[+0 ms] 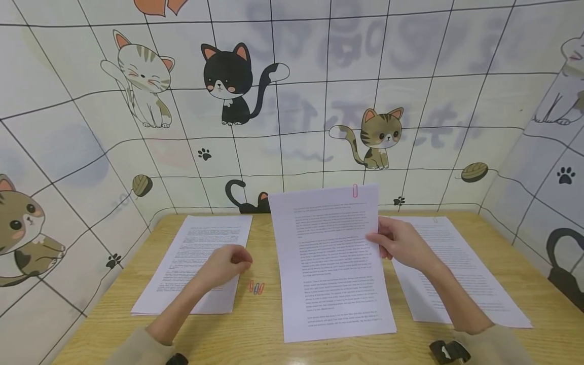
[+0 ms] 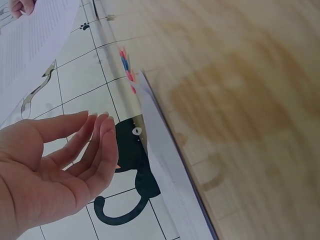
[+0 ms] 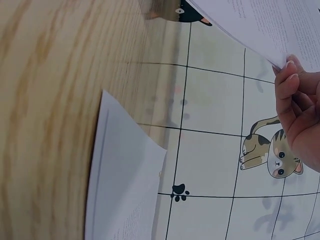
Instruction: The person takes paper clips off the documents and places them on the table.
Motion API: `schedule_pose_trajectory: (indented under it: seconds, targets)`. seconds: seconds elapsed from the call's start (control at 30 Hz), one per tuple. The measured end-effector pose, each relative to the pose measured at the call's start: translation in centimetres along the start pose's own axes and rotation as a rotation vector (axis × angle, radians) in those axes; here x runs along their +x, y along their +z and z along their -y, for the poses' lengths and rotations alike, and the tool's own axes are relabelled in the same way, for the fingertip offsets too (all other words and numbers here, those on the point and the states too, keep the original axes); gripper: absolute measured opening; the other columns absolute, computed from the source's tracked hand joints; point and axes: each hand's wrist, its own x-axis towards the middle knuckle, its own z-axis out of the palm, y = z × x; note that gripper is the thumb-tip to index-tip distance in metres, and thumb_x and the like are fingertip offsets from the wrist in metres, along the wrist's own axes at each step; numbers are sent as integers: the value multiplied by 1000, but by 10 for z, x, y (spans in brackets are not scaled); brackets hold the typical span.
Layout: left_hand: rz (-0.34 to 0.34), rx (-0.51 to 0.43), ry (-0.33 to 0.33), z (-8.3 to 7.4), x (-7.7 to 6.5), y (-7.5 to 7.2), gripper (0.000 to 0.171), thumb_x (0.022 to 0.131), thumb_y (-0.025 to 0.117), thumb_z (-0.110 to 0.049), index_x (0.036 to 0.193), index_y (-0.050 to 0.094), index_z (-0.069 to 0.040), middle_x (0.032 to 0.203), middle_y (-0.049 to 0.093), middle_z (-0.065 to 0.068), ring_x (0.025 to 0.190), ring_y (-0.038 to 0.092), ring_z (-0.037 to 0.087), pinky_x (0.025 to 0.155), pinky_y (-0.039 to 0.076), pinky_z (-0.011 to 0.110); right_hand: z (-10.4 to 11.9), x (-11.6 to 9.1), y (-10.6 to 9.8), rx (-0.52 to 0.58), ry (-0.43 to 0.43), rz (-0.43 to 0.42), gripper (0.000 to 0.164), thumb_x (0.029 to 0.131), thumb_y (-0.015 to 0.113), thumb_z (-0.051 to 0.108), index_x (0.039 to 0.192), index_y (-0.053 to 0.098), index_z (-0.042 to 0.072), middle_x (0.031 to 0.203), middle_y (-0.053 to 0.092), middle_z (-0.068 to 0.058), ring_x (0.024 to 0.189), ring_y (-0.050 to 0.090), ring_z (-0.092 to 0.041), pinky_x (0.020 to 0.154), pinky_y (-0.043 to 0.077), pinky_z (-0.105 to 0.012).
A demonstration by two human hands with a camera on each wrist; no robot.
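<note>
Holding up clipped paper (image 1: 335,263) by its right edge in the right hand (image 1: 403,243), over the middle of the surface (image 1: 255,329). Showing just in the head view: a pink clip (image 1: 355,190) up top. Bending the left hand's (image 1: 228,266) fingers loosely, with nothing in them; showing its bare palm only in the left wrist view. Close by, small clips (image 1: 256,288). Toward the surface's left edge, a left pile (image 1: 187,253); toward its right edge, a right pile (image 1: 461,284).

Left stack (image 1: 196,248): on table (image 1: 228,342), left
Loose clips (image 1: 256,288): between left stack and held sheets (image 1: 335,274)
Upper clip (image 1: 355,190): held sheets' top edge
Right stack (image 1: 449,248): right of held sheets
Wall (image 1: 301,165): behind table
</note>
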Motion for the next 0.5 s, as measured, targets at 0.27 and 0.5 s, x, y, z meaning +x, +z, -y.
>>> schedule_pose_trajectory:
  seconds: [0.27, 0.5]
  targets:
    - [-73, -82, -19, -9, 5, -2, 11, 95, 64, -3, 104, 70, -1, 91, 72, 9, 80, 66, 18, 70, 51, 31, -2, 0, 2, -9, -6, -8, 17, 98, 65, 5, 115, 64, 2, 63, 56, 0, 50, 51, -18, 45, 41, -24]
    - [-150, -138, -4, -23, 10, 0, 9, 95, 65, -4, 104, 69, -4, 92, 71, 7, 84, 68, 25, 74, 51, 32, -2, 1, 5, -16, -12, -9, 14, 98, 64, 3, 112, 64, 3, 61, 55, 2, 50, 49, -12, 45, 39, -23]
